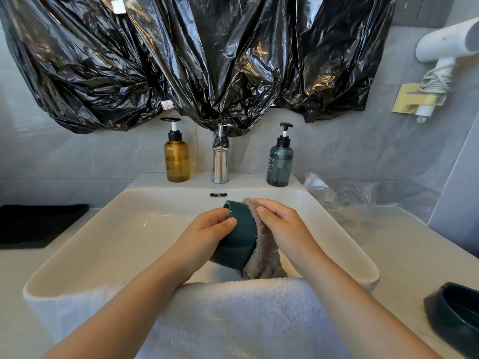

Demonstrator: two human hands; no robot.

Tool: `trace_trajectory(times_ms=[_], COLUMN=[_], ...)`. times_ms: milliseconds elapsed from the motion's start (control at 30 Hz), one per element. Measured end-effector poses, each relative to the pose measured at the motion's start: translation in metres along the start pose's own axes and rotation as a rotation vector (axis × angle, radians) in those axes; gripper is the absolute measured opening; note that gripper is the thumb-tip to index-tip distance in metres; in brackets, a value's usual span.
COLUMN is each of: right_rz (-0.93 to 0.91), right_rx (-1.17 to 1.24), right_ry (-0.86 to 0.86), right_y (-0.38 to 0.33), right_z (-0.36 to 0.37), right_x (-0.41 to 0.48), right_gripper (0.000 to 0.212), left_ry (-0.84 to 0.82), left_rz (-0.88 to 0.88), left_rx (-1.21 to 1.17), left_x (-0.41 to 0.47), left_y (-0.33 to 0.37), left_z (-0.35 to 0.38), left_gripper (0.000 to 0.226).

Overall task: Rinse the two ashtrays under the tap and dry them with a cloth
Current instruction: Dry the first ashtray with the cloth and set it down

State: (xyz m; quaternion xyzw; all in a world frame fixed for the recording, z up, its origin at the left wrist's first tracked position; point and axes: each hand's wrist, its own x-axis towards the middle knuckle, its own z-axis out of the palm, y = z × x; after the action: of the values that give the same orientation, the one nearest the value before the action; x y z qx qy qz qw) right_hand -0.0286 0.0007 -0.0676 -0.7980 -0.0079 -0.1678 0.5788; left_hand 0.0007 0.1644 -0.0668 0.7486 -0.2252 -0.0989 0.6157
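Right fingers (pixel 262 212) hold cloth (pixel 261 260) against ashtray (pixel 238 237); second ashtray (pixel 456 314) sits beside sink (pixel 124 229).

Above, black plastic sheeting (pixel 207 60), crumpled. On the basin ledge (pixel 246 178), amber pump bottle (pixel 176 161) and dark teal pump bottle (pixel 280 164). At right, white hair dryer (pixel 445 45), mounted. On the right counter (pixel 404 244), clear plastic bag (pixel 342 198); at left, perhaps a black mat (pixel 36 224). Over the basin's near rim, white towel (pixel 233 314).
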Motion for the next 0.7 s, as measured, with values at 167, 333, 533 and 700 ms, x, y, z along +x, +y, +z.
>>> trace_trajectory(times_ms=[167, 333, 533, 700], right_rz=[-0.049, -0.098, -0.052, -0.126], right_rx=[-0.028, -0.064, -0.085, -0.035], right_ry=[-0.104, -0.106, 0.103, 0.041], right_y=[-0.0031, -0.004, 0.0027, -0.0021], right_z=[0.004, 0.0048, 0.0008, 0.0024], right_x=[-0.0048, -0.0061, -0.0002, -0.0033], right_gripper=[0.027, 0.027, 0.032, 0.031], left_ry=[0.043, 0.138, 0.172, 0.201], left_rz=[-0.083, -0.133, -0.087, -0.095], left_rx=[-0.068, -0.025, 0.024, 0.023], left_x=[-0.0013, 0.0016, 0.0012, -0.0003], left_y=[0.0058, 0.0048, 0.0062, 0.0071], left_z=[0.0021, -0.0012, 0.0003, 0.0003], left_gripper=[0.037, 0.035, 0.023, 0.037])
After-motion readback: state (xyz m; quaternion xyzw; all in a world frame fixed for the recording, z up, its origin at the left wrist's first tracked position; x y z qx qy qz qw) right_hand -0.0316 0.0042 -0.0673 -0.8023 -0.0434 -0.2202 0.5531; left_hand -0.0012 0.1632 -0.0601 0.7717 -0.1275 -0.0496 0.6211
